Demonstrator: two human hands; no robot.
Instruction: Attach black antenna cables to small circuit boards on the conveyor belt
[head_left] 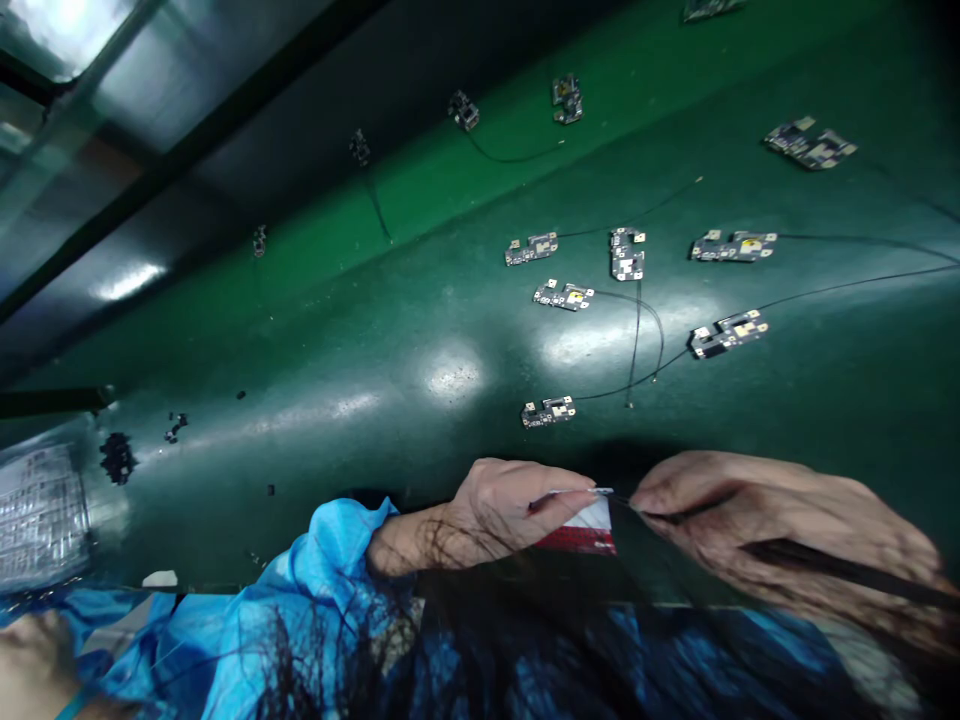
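Near the front edge of the bench, my left hand (pixel 502 508) is closed, pinching a small circuit board (pixel 602 491) seen edge-on between thumb and fingers. Most of that board is hidden by the fingers. A thin black cable (pixel 621 500) spans the short gap from it to my right hand (pixel 780 525), whose thumb and forefinger are pinched on it. Along the right palm lies a long dark tool (pixel 847 568), perhaps tweezers; its tip does not show. Below the left fingertips a white and red patch (pixel 589 530) is visible.
Several circuit boards with black cables, such as one board (pixel 549 411) just beyond my hands, lie on the green bench (pixel 360 440). Small black parts (pixel 118 458) and a clear plastic pack (pixel 41 515) are at left. Another person's hand (pixel 34 660) shows bottom left.
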